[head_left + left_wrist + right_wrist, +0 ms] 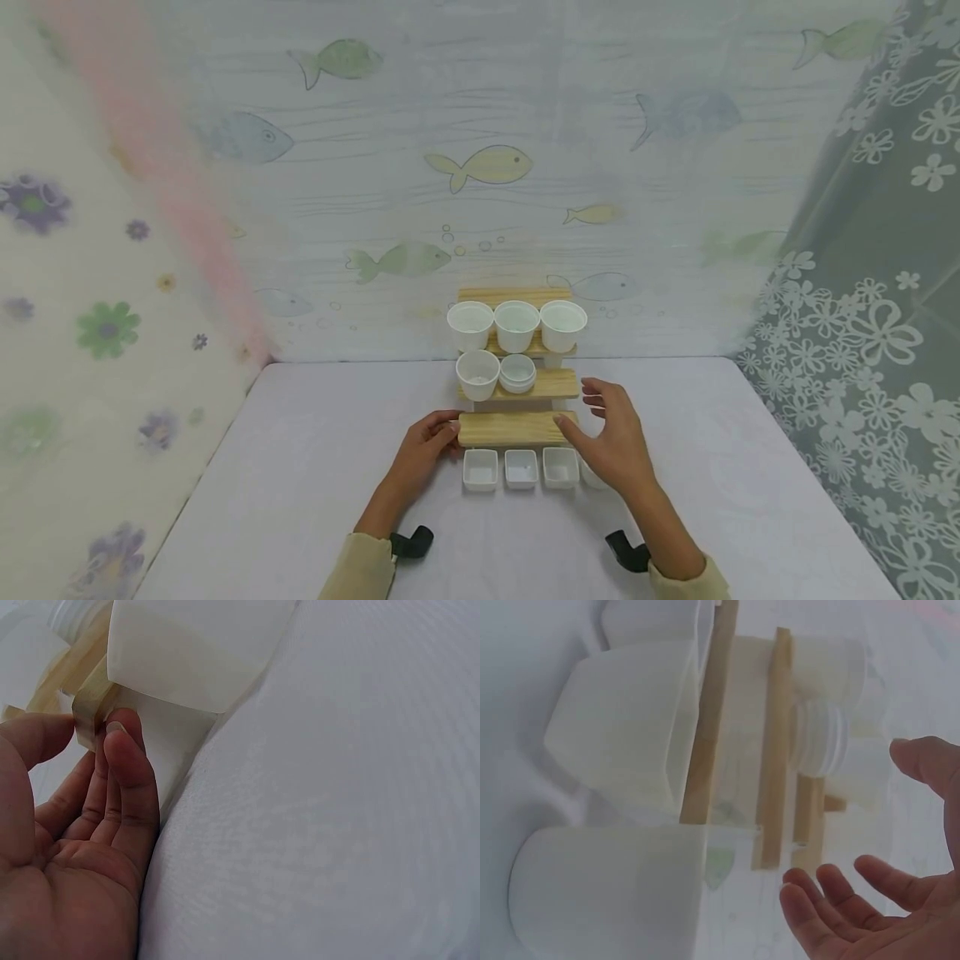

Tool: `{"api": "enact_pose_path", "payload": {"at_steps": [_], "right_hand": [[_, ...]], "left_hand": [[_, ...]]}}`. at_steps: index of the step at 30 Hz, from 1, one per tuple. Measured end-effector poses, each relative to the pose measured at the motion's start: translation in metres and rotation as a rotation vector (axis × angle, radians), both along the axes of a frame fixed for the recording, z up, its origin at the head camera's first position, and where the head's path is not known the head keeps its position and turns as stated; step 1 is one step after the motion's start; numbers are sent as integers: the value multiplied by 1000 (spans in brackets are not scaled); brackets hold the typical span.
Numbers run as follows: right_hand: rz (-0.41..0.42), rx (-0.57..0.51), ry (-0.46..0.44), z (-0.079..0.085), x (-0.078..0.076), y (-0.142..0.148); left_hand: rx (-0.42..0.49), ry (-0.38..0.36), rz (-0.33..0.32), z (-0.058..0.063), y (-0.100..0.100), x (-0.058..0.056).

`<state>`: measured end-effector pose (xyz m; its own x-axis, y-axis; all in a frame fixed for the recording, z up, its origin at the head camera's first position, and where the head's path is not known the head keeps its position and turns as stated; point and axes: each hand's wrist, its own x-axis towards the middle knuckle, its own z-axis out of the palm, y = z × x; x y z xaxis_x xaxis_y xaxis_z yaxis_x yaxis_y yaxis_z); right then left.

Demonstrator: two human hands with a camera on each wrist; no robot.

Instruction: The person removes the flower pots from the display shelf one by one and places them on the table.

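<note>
A stepped wooden shelf stands at the table's back, its lowest board (510, 430) level with both hands. My left hand (423, 450) pinches that board's left end (90, 705) between thumb and fingers, as the left wrist view shows. Beyond the board's right end, my right hand (618, 442) holds nothing, its fingers (840, 896) spread and loosely bent. On the middle step sit a white round cup (477, 375) and a small stack of white bowls (517, 374). Three larger white cups (517, 327) line the step above.
Several small white dishes stand before the lowest board: two square ones (480, 472) (521, 471), another (561, 469), and a rounded one (592, 477) partly behind my right hand. A white cloth (300, 475) covers the table. A fish-patterned curtain (375, 208) hangs behind the shelf.
</note>
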<state>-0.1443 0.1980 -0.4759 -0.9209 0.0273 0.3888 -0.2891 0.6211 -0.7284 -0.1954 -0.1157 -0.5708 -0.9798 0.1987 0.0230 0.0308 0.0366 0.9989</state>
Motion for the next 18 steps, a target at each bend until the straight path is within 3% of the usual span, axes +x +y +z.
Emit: {"api": "enact_pose_path", "payload": {"at_steps": [18], "right_hand": [[-4, -37, 66, 5, -12, -17]], "left_hand": [[-23, 24, -11, -1, -1, -2]]}}
